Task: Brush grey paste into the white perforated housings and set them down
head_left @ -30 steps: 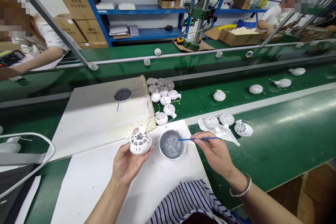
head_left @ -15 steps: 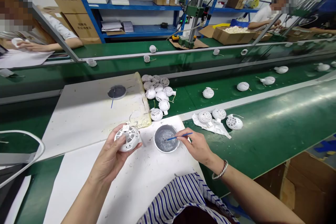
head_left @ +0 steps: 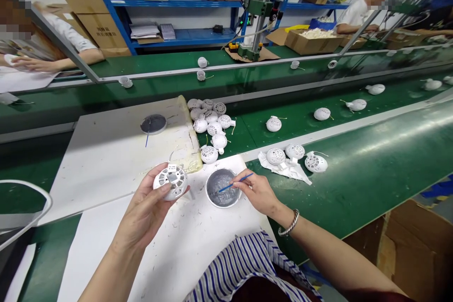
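Observation:
My left hand (head_left: pixel 144 207) grips a white perforated plastic housing (head_left: pixel 171 182), its fingers wrapped around the rim and a small white label on top. My right hand (head_left: pixel 256 193) pinches a thin blue stick (head_left: pixel 235 183), whose tip reaches over a round metal dish of grey paste (head_left: pixel 222 188). The tip sits above the paste or in it; I cannot tell which. The dish stands on a white sheet (head_left: pixel 184 240), between my hands.
Several white housings lie heaped on the green belt (head_left: pixel 244 139) beyond a pale board (head_left: pixel 106 151), which holds a second dish (head_left: pixel 153 124) with a blue stick. More housings rest on crumpled white wrapping (head_left: pixel 285 167). Co-workers' arms (head_left: pixel 46 63) show across the line.
The blue stick has swung down into the dish area from its right side. My left hand has turned the housing, bringing its label and perforated face upward. The whole view has drifted slightly.

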A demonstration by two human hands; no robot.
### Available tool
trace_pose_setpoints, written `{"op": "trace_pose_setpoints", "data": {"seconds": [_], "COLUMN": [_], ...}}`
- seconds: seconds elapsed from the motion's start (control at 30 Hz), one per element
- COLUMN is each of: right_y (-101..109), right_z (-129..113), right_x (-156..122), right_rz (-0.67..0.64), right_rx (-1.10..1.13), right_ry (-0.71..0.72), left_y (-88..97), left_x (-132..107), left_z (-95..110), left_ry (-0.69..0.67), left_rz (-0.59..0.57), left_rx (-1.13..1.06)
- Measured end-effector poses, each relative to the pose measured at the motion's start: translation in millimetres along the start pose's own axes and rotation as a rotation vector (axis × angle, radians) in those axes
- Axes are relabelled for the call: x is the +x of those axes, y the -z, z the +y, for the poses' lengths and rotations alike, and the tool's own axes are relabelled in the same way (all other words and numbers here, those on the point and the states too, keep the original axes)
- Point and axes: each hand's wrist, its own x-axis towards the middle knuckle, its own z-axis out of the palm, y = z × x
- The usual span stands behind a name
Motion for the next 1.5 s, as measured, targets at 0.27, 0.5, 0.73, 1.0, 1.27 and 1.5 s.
{"op": "trace_pose_setpoints", "data": {"seconds": [0.27,0.5,0.73,1.0,1.27,1.5], "right_y": [25,38,33,32,32,29], "right_z": [14,3,4,-22,-60,-65], "right_x": [-4,-13,-11,-9,-13,-33], "right_rz": [0.156,0.278,0.299,0.28,0.266,0.157], "right_rx": [0.222,0.514,0.693,0.742,0.467,0.098], "right_ry": [-0.119,-0.237,-0.352,-0.326,0.061,0.5], "left_y": [0.4,-2.1,-8.4,-21.1,-32.8,-37.3], "left_x": [2,2,-1,-6,-14,-21], "left_z": [0,-6,-20,-30,-26,-22], "left_ry": [-0.003,0.025,0.1,0.144,0.175,0.196], "left_rz": [0.027,0.002,-0.038,-0.145,-0.199,-0.235], "left_rx": [-0.009,0.033,0.036,0.032,-0.048,-0.101]}}
